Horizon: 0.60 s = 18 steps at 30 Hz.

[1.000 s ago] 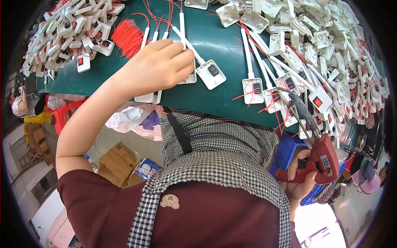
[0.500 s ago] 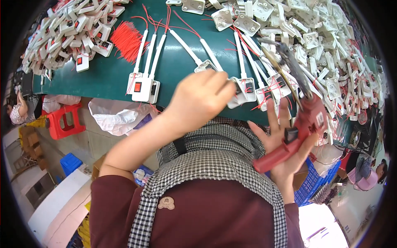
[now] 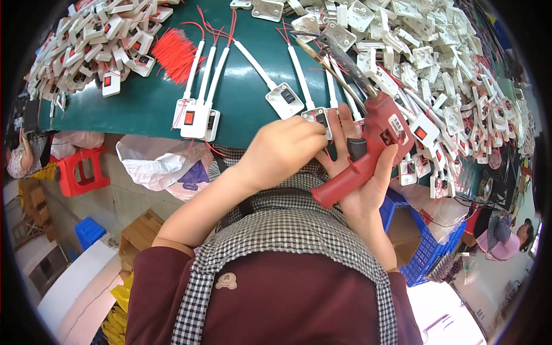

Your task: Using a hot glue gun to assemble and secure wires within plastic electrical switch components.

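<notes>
My right hand (image 3: 362,190) supports a red pistol-grip soldering gun (image 3: 379,121) between thumb and palm, its fingers stretched forward. The gun's dark barrel and thin metal tube point up and left over the bench. Close beside its fingers, my left hand (image 3: 284,150) is closed in a pinch; what its fingertips hold is hidden. Just beyond the hands lies an open white switch housing (image 3: 316,118) on a white cable sleeve, partly covered by fingers. Left of it, another open housing (image 3: 284,100) shows a black switch inside.
Several sleeved switch housings, one with a red rocker (image 3: 188,118), lie at left beside a bundle of red wires (image 3: 177,56). Piles of switches (image 3: 95,49) and white shells (image 3: 425,34) cover the green bench's (image 3: 247,123) far corners. A white bag (image 3: 152,164) hangs below its edge.
My right hand and the soldering gun have moved left, closer to my left hand. My left hand has come down and slightly left, uncovering an open housing. A red-rocker switch now shows right of the gun.
</notes>
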Available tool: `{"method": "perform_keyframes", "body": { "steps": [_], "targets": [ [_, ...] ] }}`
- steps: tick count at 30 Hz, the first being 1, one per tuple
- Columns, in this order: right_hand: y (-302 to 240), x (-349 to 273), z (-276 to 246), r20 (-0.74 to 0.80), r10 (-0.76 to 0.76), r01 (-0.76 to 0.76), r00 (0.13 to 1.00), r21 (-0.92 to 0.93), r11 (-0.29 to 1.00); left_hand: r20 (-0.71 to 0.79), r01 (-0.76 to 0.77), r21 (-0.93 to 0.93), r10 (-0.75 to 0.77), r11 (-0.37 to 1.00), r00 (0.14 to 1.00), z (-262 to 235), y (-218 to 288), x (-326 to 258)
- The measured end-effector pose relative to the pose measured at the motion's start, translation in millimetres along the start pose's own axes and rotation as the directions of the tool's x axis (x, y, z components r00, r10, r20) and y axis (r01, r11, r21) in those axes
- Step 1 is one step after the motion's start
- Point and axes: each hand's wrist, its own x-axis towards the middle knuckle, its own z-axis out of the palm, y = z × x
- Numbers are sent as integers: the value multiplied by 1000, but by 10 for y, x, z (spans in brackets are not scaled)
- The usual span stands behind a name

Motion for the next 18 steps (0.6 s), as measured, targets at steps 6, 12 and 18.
{"method": "perform_keyframes", "body": {
  "steps": [6,12,18],
  "targets": [
    [-8,1,-31,1,12,-12,1000,-22,1000,145,270,-374,-231,887,962,-67,-75,-11],
    [-17,-9,-37,4,14,-14,1000,-41,999,205,192,-337,-127,922,970,-109,-13,-62],
    [-32,6,-36,-3,37,-37,999,-32,999,318,169,-260,-81,951,945,-146,-64,-26]
  ]
}}
